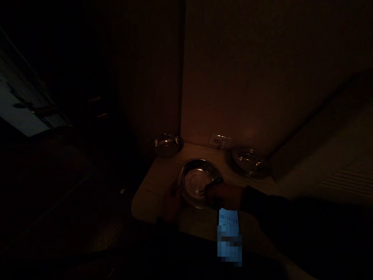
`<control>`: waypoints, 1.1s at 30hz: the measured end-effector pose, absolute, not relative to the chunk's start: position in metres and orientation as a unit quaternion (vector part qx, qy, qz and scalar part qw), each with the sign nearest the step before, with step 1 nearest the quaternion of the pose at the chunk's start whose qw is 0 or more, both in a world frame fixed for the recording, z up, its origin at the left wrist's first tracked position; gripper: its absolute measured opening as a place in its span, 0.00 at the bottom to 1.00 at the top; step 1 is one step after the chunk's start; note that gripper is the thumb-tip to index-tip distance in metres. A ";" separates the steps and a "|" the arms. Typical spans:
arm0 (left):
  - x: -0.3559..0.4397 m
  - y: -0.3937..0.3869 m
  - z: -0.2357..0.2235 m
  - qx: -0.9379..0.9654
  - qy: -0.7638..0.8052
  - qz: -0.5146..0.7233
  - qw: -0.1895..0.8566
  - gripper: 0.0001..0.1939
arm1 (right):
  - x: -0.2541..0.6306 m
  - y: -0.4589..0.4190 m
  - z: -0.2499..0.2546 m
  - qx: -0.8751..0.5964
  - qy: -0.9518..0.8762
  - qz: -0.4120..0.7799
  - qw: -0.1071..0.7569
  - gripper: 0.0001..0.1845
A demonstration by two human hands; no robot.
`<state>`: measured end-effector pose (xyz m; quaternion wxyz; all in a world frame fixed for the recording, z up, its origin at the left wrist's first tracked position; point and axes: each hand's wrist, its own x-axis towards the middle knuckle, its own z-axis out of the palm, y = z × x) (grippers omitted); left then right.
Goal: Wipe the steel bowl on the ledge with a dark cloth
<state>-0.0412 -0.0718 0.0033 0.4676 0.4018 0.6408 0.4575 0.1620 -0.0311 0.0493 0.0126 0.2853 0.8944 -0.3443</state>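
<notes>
The scene is very dark. A shallow round metal dish lies on a small light wooden table, dim light glinting off its rim and base. My left hand is at the dish's left edge, apparently closed on the rim, though shadow hides most of its fingers. From the right, my right hand reaches over the near right rim, its fingers curled down by a small dark patch. Whether that patch is an object or shadow, I cannot tell.
A metal bowl stands at the table's back left corner. Several stacked metal dishes sit at the back right, below a wall socket. A lit phone showing a timer is near my right wrist. Walls border the table behind.
</notes>
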 end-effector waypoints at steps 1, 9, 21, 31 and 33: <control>-0.041 -0.071 0.001 0.410 0.633 0.460 0.468 0.22 | 0.156 -0.029 0.044 0.290 0.893 -0.345 0.007 0.11; -0.047 -0.065 -0.009 0.430 0.631 0.450 0.463 0.21 | 0.089 0.005 0.012 0.388 0.913 -0.123 -0.033 0.17; -0.036 -0.065 -0.001 0.425 0.673 0.434 0.423 0.19 | 0.093 -0.028 0.013 0.483 0.841 -0.225 -0.097 0.15; -0.030 -0.062 0.008 0.416 0.674 0.451 0.412 0.18 | 0.130 -0.068 0.046 0.417 0.885 -0.196 -0.065 0.13; -0.033 -0.063 0.006 0.424 0.676 0.451 0.399 0.18 | 0.131 -0.073 0.042 0.414 0.886 -0.192 -0.084 0.15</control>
